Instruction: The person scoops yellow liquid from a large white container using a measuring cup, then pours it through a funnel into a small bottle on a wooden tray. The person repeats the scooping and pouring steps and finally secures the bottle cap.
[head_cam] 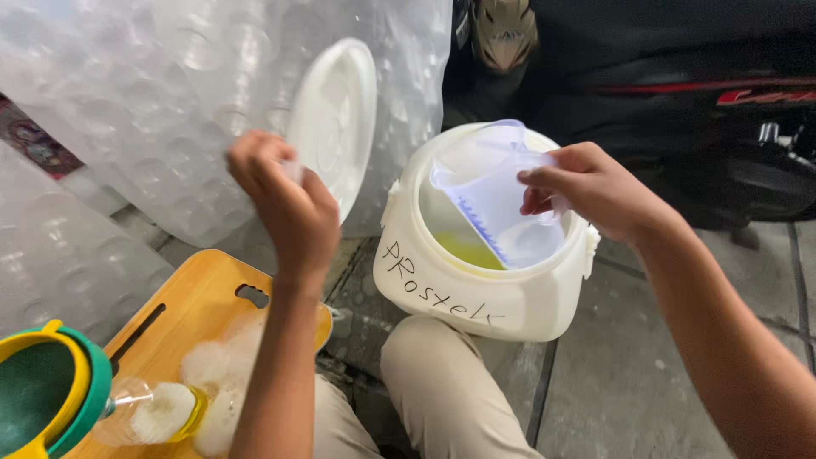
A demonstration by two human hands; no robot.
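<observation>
— What have you got in your right hand?

— Your fingers are closed on the rim of a clear measuring jug, tipped down into the mouth of the white tub. The tub stands on the paved floor, touching your knee. Yellow liquid shows at the bottom, but the jug and the tub's wall hide most of it, so you cannot tell how full it is.

— And the left hand?

— Curled shut, gripping the edge of the white lid, held upright and clear of the tub. Your fingertips are behind the hand (only the knuckles and the back show).

— What lies around you?

— Behind the lid, big clear bags of plastic bottles, blurred through the film. By your left forearm, a yellow tray with foam on it, and a clear bottle lying there, its far end cut off by a green and yellow funnel at the picture's corner. At upper right something dark, perhaps a motorbike, is too cropped to make out.
</observation>
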